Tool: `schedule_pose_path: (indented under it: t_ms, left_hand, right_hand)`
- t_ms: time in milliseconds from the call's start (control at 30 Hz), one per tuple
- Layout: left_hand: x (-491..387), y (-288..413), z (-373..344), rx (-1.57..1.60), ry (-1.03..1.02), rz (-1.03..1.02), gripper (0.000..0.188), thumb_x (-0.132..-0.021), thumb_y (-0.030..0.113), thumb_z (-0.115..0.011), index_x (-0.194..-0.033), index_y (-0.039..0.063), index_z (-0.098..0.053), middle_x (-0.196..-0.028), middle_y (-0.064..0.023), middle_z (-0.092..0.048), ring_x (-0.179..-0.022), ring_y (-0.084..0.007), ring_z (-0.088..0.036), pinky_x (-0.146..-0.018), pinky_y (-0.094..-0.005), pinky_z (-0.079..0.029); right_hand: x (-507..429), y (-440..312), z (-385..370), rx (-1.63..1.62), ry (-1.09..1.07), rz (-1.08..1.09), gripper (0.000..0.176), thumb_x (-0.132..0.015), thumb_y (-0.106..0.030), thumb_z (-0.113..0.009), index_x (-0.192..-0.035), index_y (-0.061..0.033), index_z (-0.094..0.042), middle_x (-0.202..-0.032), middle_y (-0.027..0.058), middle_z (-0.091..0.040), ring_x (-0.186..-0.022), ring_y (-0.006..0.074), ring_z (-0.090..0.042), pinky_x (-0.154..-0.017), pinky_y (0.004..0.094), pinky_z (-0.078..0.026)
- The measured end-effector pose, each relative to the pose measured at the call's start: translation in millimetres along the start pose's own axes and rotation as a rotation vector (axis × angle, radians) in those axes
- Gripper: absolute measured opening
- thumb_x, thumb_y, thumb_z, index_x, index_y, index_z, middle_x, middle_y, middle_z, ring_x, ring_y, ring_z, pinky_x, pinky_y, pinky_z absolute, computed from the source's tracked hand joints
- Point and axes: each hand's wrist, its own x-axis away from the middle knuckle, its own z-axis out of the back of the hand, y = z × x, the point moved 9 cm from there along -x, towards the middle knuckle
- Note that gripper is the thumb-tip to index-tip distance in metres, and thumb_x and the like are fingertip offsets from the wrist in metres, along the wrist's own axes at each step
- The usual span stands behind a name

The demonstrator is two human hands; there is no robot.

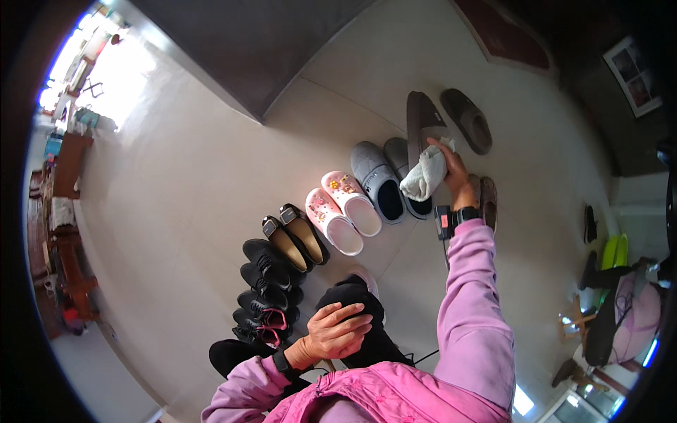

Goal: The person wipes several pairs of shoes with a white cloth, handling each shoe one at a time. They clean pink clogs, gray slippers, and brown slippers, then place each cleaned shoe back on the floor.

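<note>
My right hand (455,169) reaches forward, closed round a brown slipper (423,116) with a folded whitish cloth (426,174) at its heel end; whether the hand grips cloth, slipper or both is partly hidden. A matching brown slipper (468,121) lies on the floor to the right. My left hand (339,330) rests on my knee in black trousers, holding nothing. In front of me lie grey padded slippers (376,177), pink clogs with charms (341,211), black flats with buckles (296,238) and several black lace-up shoes (264,285).
A dark panel's corner (259,106) juts over the tiled floor ahead. Brown patterned shoes (487,201) lie beside my right wrist. Another person (624,317) sits at the far right, near bright green footwear (614,251). Wooden furniture (69,254) stands at the far left.
</note>
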Motion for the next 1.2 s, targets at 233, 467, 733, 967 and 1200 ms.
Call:
schedule_pose_path:
  t_ms: [233, 467, 733, 967, 1200]
  left_hand:
    - [9.4, 9.0, 18.2, 0.002, 0.092, -0.001, 0.014, -0.077, 0.011, -0.067, -0.091, 0.013, -0.068, -0.106, 0.0002, -0.068, -0.111, -0.0209, -0.063, -0.093, -0.0372, -0.046]
    - [39.5, -53.0, 41.7, 0.708, 0.249, 0.644, 0.018, -0.095, 0.016, -0.057, -0.106, 0.004, -0.067, -0.118, -0.007, -0.063, -0.112, -0.0213, -0.059, -0.096, -0.0348, -0.044]
    - [70.2, -115.1, 105.0, 0.85, 0.505, 1.019, 0.097, -0.085, 0.063, -0.059, -0.155, 0.013, -0.013, -0.15, -0.0124, -0.036, -0.138, -0.0246, -0.035, -0.109, -0.0428, -0.028]
    - [72.5, -106.8, 90.9, 1.231, 0.601, 0.894, 0.074, -0.095, 0.057, -0.047, -0.15, 0.013, -0.025, -0.147, -0.0058, -0.04, -0.13, -0.0228, -0.044, -0.105, -0.043, -0.036]
    - [108.2, -105.0, 88.8, 1.324, 0.641, 1.001, 0.056, -0.101, 0.039, -0.046, -0.139, -0.001, -0.04, -0.138, -0.0139, -0.05, -0.122, -0.0262, -0.052, -0.106, -0.0407, -0.04]
  right_hand:
    - [66.6, -12.5, -188.9, -0.293, -0.61, -0.152, 0.038, -0.1, -0.022, -0.048, -0.134, -0.0047, -0.052, -0.088, 0.0006, -0.064, -0.078, 0.0095, -0.062, -0.071, 0.0265, -0.052]
    - [151.2, -22.4, -312.4, -0.505, -0.777, -0.287, 0.033, -0.097, -0.02, -0.056, -0.127, -0.0067, -0.059, -0.085, 0.0018, -0.067, -0.071, 0.0124, -0.064, -0.061, 0.0292, -0.054]
    - [245.6, -1.5, -363.7, -0.565, -0.935, -0.529, 0.04, -0.097, -0.022, -0.054, -0.134, -0.0055, -0.053, -0.09, 0.0041, -0.066, -0.077, 0.0144, -0.065, -0.071, 0.0304, -0.056]
    - [260.0, 28.5, -377.1, -0.391, -0.895, -0.418, 0.037, -0.098, -0.02, -0.05, -0.13, -0.0011, -0.054, -0.086, 0.0012, -0.064, -0.074, 0.0106, -0.063, -0.067, 0.0261, -0.052]
    - [276.4, 45.5, -373.2, -0.276, -0.83, -0.361, 0.031, -0.096, -0.018, -0.054, -0.121, -0.0018, -0.062, -0.086, -0.0005, -0.065, -0.075, 0.0086, -0.061, -0.068, 0.0235, -0.05]
